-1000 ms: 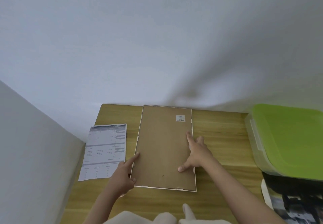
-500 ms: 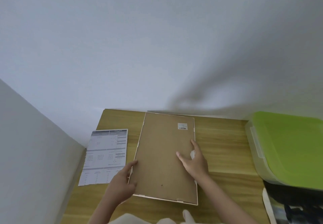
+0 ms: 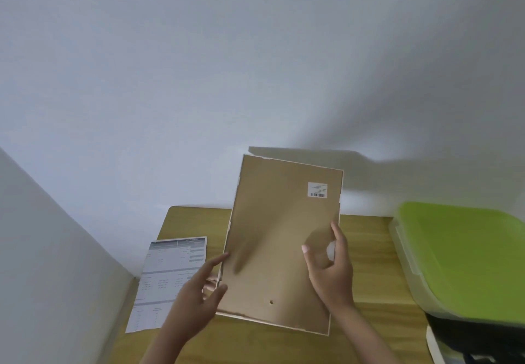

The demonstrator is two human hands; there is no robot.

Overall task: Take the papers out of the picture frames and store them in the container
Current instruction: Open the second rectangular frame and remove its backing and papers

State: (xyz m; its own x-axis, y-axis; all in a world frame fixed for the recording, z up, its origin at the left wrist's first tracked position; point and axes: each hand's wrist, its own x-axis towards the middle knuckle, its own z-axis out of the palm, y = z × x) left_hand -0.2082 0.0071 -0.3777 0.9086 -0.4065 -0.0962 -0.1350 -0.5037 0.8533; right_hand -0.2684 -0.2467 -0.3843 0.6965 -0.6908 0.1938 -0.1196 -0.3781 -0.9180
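A picture frame faces me with its brown backing board and a barcode sticker near its top right. It is tilted up off the wooden table, far edge raised. My left hand grips its left edge, thumb on the back and fingers under. My right hand holds the right edge, thumb on the backing. A printed paper lies flat on the table, left of the frame. The clear container with a green lid sits at the right, lid on.
White walls stand behind and to the left of the small table. A dark object and a white edge lie at the bottom right, under the container's corner.
The frame lay flat on the table with my fingers pressing on its back. Both hands have now taken its side edges and lifted its far end up toward me.
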